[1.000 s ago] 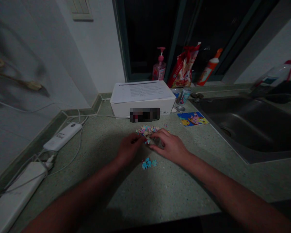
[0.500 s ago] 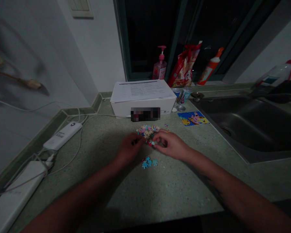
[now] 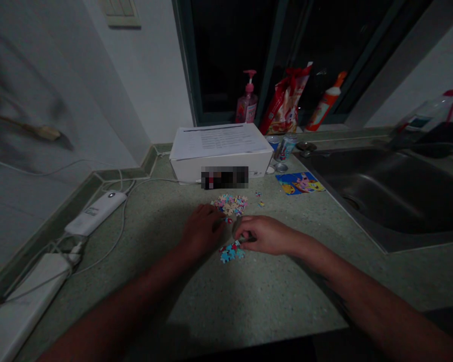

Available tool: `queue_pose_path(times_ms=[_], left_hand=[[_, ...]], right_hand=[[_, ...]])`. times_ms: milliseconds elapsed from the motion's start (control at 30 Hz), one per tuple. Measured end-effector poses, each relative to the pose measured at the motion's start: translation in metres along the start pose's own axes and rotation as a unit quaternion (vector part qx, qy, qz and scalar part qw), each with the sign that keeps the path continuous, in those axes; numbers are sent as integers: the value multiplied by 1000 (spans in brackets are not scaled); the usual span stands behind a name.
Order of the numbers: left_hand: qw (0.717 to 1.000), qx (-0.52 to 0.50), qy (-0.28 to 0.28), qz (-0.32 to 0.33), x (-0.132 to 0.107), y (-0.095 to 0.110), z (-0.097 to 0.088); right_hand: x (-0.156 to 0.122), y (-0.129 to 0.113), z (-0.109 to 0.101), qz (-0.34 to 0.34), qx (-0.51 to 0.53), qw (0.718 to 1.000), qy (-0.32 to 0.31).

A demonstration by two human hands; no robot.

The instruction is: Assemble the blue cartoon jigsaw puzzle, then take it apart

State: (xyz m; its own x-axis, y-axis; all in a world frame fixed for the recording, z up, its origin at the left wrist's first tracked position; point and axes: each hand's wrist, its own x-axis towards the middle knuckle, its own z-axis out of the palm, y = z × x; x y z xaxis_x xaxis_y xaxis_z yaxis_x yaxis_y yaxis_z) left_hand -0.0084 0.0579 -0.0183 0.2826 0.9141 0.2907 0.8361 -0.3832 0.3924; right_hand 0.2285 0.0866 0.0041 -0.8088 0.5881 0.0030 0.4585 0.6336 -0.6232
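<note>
Loose jigsaw puzzle pieces form a pile (image 3: 231, 204) on the counter, many of them pale or pink. Just below that pile, my left hand (image 3: 203, 229) is closed, with a small red jigsaw piece (image 3: 228, 220) at its fingertips; its thumb is mostly hidden. My right hand (image 3: 266, 235) pinches a red and white jigsaw piece (image 3: 237, 244) at the upper edge of a small blue cluster of pieces (image 3: 230, 254). Whether that piece lies on or beside the blue ones I cannot tell. Two stray pieces (image 3: 261, 203) sit right of the pile.
Behind the pile stands a white box (image 3: 222, 161) with a printed sheet on top and a blurred dark object in front. A colourful picture card (image 3: 300, 183) lies near the sink (image 3: 385, 246). Power banks (image 3: 96, 213) and cables line the left; a can (image 3: 287, 147) stands behind.
My right hand has come down from the pile to the blue cluster, where red and white now shows. My left hand has stayed by the pile, its fingers shifting slightly.
</note>
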Motion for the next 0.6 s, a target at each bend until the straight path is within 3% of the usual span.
queue_pose_path(times_ms=[300, 600], left_hand=[[998, 34, -30, 43, 3, 2, 3], [996, -86, -18, -30, 3, 2, 2]], right_hand=[[2, -2, 0, -6, -10, 1000, 16], [4, 0, 2, 34, -72, 992, 99]])
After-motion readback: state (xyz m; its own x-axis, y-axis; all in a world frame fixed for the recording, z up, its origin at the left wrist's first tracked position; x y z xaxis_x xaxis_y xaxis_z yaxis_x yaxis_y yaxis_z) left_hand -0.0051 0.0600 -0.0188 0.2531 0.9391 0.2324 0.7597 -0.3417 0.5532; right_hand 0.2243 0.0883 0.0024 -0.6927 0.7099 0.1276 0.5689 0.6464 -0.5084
